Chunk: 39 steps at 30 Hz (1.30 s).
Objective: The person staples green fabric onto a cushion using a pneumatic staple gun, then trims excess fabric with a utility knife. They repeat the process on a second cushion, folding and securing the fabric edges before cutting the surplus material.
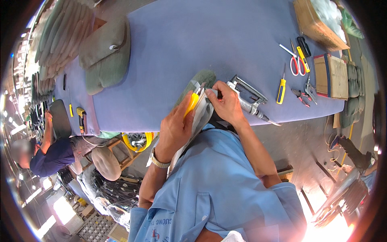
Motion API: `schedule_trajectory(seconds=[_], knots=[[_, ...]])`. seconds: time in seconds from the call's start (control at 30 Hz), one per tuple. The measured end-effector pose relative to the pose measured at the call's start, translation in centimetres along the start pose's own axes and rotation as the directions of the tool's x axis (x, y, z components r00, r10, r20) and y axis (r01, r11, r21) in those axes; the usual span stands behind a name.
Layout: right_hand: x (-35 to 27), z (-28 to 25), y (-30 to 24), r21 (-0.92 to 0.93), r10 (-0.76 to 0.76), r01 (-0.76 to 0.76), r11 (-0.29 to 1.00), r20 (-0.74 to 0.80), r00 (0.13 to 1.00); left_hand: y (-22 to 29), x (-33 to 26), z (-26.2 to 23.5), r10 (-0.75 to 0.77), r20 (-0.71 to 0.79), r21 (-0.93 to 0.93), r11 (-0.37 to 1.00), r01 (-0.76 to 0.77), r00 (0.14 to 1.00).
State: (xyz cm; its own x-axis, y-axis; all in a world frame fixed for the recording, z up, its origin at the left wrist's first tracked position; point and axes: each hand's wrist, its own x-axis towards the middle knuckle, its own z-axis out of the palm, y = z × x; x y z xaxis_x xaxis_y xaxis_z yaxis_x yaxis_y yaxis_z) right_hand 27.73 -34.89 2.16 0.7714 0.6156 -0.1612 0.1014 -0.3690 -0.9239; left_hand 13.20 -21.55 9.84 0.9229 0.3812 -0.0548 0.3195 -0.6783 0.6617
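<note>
Hands meet at the near edge of the blue worktop (193, 36), over a grey-green padded piece (203, 78) whose silvery wrapping (199, 117) runs down toward the person's chest. The left hand (175, 129) is clamped around a yellow-handled tool (192, 103), its tip aimed up and away at the piece's near end; the tool's long axis slants from the palm toward the far right. The right hand (227, 103) lies just to the right of that tip, fingers pinched together on the edge of the wrapping, so both hands touch the piece and neither is the nearer. Just right of the right hand, a metal stapler gun (248, 97) lies on the near edge, its long axis slanting toward the near right corner. Further right lie a yellow-handled screwdriver (281, 89), its shaft pointing to the far edge, red-handled scissors (297, 62) and pliers (304, 94). At the right edge sits a flat brown box (336, 76) with a dark blue band; at the far right corner stands an open cardboard carton (312, 24) of pale green stuff. Grey-green cushions (107, 56) lie near the left edge. No label can be read. Beyond the left edge, another person (50, 155) in dark blue bends over a dark pad.
</note>
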Motion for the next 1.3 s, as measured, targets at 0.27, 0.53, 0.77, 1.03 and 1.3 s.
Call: schedule_trajectory(seconds=[0.27, 0.53, 0.77, 1.03, 1.3], knots=[[-0.1, 0.2, 1.5, 0.162, -0.161, 0.159, 0.974, 0.000, 0.987, 0.3, 0.2, 0.3, -0.005, 0.066, 0.148, 0.989, -0.005, 0.998], [0.1, 0.4, 2.2, 0.173, -0.174, 0.168, 0.970, 0.016, 0.985, 0.9, 0.2, 0.7, -0.027, 0.062, 0.235, 0.972, 0.012, 0.998], [0.1, 0.3, 1.9, 0.194, -0.168, 0.162, 0.967, 0.015, 0.986, 1.0, 0.4, 0.9, -0.009, 0.057, 0.247, 0.969, -0.005, 0.998], [0.1, 0.4, 1.8, 0.155, -0.194, 0.192, 0.969, -0.002, 0.981, 2.1, 0.6, 1.1, -0.123, 0.113, 0.233, 0.968, 0.094, 0.986], [0.2, 0.4, 1.6, 0.143, -0.192, 0.190, 0.971, 0.001, 0.981, 1.3, 0.6, 1.4, -0.007, 0.065, 0.299, 0.954, -0.013, 0.998]])
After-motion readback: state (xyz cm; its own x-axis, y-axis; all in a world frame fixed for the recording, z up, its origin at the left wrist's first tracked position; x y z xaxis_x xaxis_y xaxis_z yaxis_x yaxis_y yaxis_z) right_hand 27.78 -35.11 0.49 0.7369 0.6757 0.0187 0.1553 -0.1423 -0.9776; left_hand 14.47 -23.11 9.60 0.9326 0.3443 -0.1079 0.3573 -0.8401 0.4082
